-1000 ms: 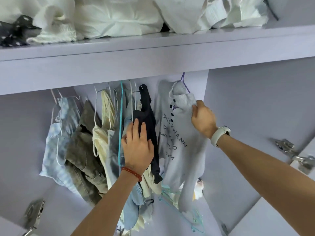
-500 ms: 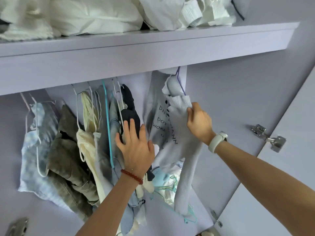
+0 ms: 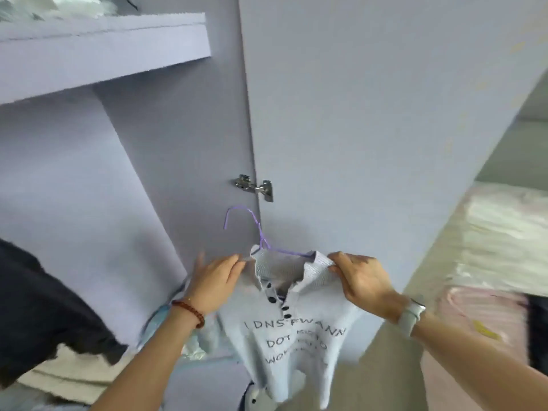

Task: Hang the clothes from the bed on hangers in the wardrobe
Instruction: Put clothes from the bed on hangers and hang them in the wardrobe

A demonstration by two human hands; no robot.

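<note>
A pale lilac wardrobe fills the view: a thick shelf (image 3: 103,51) juts out at 10 o'clock, and the open door (image 3: 370,129) spreads from 12 to 3 o'clock. A metal hinge (image 3: 255,187) sits near the centre, where the door meets the side panel (image 3: 189,149). At 3 o'clock, past the door's edge, lies a bed (image 3: 504,238) with white and pink bedding in bright, soft light, and the wall (image 3: 533,108) above it is pale and blurred.
</note>
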